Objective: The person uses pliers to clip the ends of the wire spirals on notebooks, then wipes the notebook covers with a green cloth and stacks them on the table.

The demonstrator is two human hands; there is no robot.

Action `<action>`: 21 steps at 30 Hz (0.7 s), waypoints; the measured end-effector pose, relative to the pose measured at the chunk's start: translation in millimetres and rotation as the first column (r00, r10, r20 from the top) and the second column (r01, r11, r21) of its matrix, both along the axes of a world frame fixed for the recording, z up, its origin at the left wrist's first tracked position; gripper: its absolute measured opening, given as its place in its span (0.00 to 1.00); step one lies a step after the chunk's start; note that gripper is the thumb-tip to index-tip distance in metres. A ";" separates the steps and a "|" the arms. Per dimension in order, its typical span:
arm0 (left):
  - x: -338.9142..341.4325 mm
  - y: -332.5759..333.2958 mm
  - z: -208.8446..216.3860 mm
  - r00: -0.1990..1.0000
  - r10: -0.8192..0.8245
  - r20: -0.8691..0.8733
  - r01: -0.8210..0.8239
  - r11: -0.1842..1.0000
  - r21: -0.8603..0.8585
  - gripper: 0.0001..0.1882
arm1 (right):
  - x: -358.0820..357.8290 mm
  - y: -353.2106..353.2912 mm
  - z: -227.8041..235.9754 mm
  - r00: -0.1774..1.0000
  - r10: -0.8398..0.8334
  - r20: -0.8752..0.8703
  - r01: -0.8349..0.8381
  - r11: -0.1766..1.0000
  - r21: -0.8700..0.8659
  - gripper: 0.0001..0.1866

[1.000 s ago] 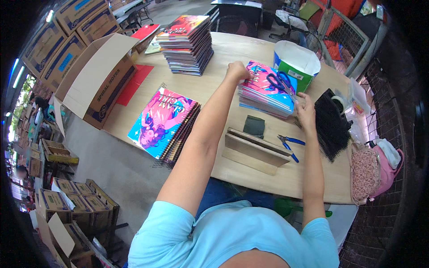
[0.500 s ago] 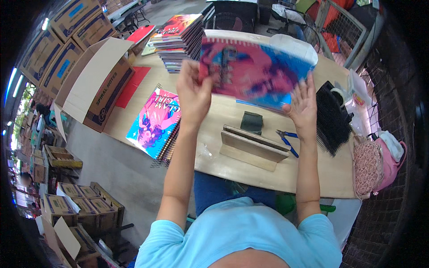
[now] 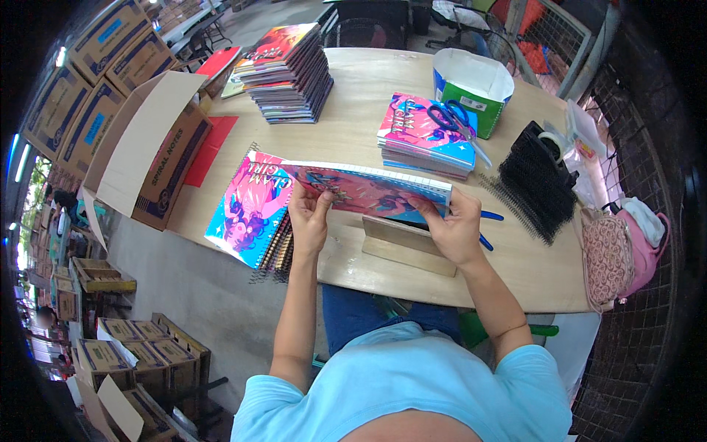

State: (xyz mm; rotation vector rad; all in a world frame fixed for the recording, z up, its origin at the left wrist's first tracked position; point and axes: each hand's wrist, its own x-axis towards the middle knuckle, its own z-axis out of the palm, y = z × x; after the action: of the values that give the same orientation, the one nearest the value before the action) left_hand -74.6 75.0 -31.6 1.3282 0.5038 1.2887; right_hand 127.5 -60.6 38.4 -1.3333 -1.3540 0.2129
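Between both hands I hold an unbound notebook [image 3: 368, 191] with a pink and blue cover, its punched edge upward and tilted over the table. My left hand [image 3: 309, 217] grips its left end, thumb on the cover. My right hand [image 3: 455, 225] grips the right end the same way. Just below the notebook stands a grooved wooden block [image 3: 405, 247], partly covered by it. Blue-handled pliers [image 3: 486, 241] lie beside my right hand, mostly hidden. Left of my left hand lies a pile of spiral-bound notebooks [image 3: 247, 210] with matching covers and black coils.
Blue scissors [image 3: 453, 121] rest on a stack of notebooks [image 3: 427, 158] before a green and white box [image 3: 475, 92]. Black wire coils [image 3: 541, 188] lie at right, near a pink bag [image 3: 641, 254]. A tall notebook stack [image 3: 291, 81] stands behind; an open carton [image 3: 173, 162] is at left.
The notebook has come down and nearer, from over the far stack to above the wooden block. My right hand, spread against its edge before, now grips it with thumb and fingers.
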 end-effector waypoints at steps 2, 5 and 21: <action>0.7 -1.9 2.7 0.997 -0.015 -0.073 0.022 0.995 0.098 0.35 | -3.9 3.4 1.4 0.998 0.010 -0.065 -0.004 0.995 0.096 0.08; -1.7 -1.5 1.4 0.987 -0.026 -0.161 0.045 0.993 0.112 0.43 | -2.9 5.6 0.9 0.995 0.020 -0.100 -0.010 0.994 0.107 0.08; 34.6 -61.3 -53.0 0.957 -0.129 -0.258 0.174 0.972 0.159 0.44 | 28.3 -69.1 -106.0 0.907 -0.072 -0.415 0.065 0.997 -0.031 0.39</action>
State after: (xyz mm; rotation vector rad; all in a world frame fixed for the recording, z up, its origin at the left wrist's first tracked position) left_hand -40.0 13.7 -84.6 1.6596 0.4526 1.0664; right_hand 155.8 -129.8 -67.6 -1.2592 -0.9435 0.4359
